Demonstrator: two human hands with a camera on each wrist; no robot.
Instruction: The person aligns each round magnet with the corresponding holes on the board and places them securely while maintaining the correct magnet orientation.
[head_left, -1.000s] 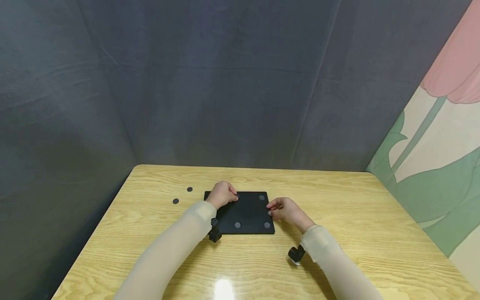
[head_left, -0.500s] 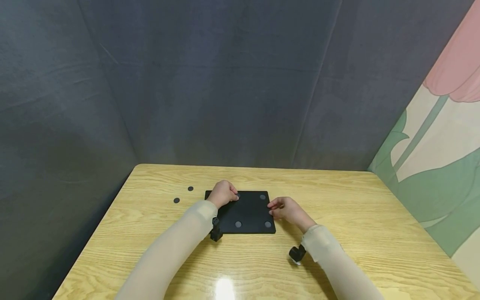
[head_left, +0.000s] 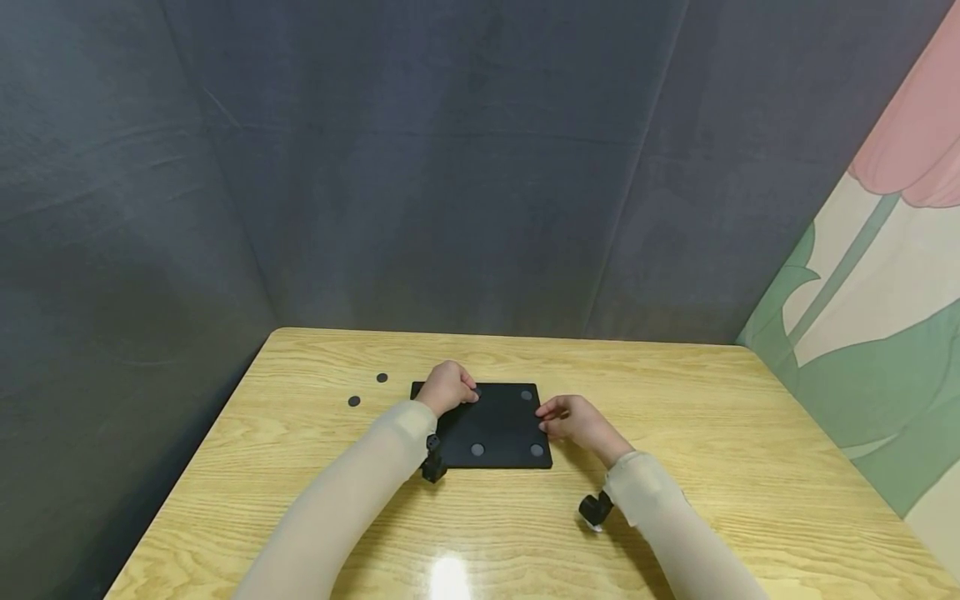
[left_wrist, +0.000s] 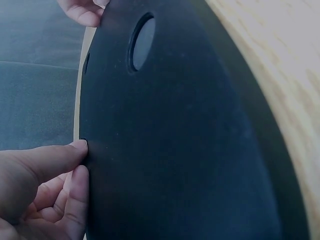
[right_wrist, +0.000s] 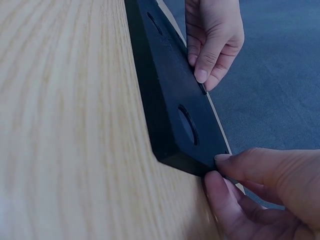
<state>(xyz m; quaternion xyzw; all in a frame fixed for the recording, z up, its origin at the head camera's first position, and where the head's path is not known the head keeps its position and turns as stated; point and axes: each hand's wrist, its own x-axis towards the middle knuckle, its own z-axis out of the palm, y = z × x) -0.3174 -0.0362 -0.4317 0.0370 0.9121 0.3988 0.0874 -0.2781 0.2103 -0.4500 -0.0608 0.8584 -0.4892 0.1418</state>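
A flat black board [head_left: 498,425] lies on the table with round recesses that look grey inside, such as the recess [left_wrist: 143,44] in the left wrist view. Over its far edge, my left hand [head_left: 447,388] pinches a small dark disc [right_wrist: 203,88] between thumb and fingertips, down at a far recess. Most of that disc is hidden by the fingers. At the board's right side, my right hand [head_left: 575,422] grips the edge, the thumb [right_wrist: 225,158] on top and a finger [right_wrist: 216,184] against the side.
Two loose dark discs, a farther disc [head_left: 382,377] and a nearer disc [head_left: 354,401], lie on the wooden table [head_left: 300,467] left of the board. A dark curtain [head_left: 450,167] hangs behind the table. To the right is a flower-patterned panel [head_left: 862,333].
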